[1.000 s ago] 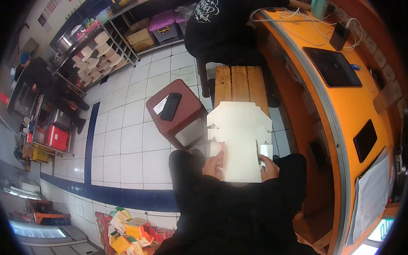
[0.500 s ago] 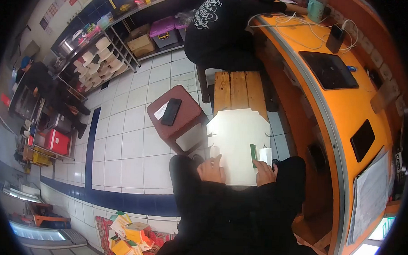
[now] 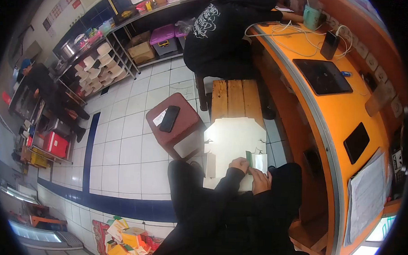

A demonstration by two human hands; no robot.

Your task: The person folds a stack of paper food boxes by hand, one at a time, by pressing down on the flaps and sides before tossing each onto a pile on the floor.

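Note:
A pale, unfolded cardboard box blank (image 3: 228, 139) lies in front of me, across my lap and the near end of a wooden bench (image 3: 237, 99). Its right side flap is folded up and shows a green-printed strip. My left hand (image 3: 239, 164) is closed at this flap, its fingertips against the inner side. Close beside it, my right hand (image 3: 260, 181) grips the flap's near end from the outer side. On the blank's left side, a narrow flap stands partly raised, with neither hand on it.
A maroon stool (image 3: 184, 120) bearing a black phone (image 3: 169, 118) stands at left. The orange counter (image 3: 324, 102) on the right carries a tablet, cables and papers. One person (image 3: 220, 42) sits ahead; another (image 3: 48, 86) stands far left. Folded colourful boxes (image 3: 130, 239) lie at lower left.
My left hand has crossed from the blank's left flap to its right flap. My right hand has shifted slightly down along that flap. The left flap now stands partly raised, untouched.

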